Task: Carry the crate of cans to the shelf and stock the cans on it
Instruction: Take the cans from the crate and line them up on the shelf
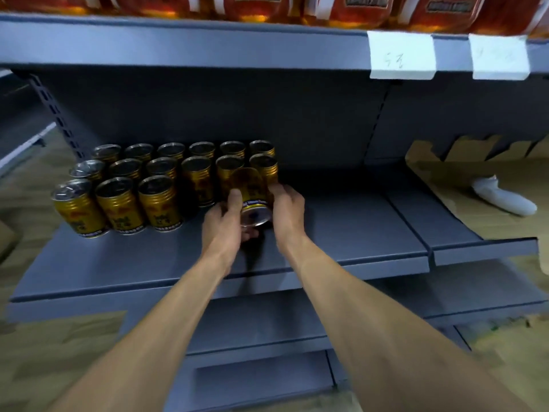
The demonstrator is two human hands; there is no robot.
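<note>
A gold can (252, 197) is tilted with its silver bottom toward me, just above the grey shelf (341, 230). My left hand (227, 221) grips it from the left, thumb over its side and fingers under it. My right hand (286, 209) wraps its right side. Several matching gold cans (157, 200) stand upright in three rows at the shelf's back left, and the held can is right in front of the second row's right end. The crate is not in view.
An upper shelf edge (208, 43) carries two white price tags (401, 55) and red-orange packages (356, 7) above. A torn cardboard piece (463, 162) and a white object (502, 194) lie at the right. More grey shelves sit below.
</note>
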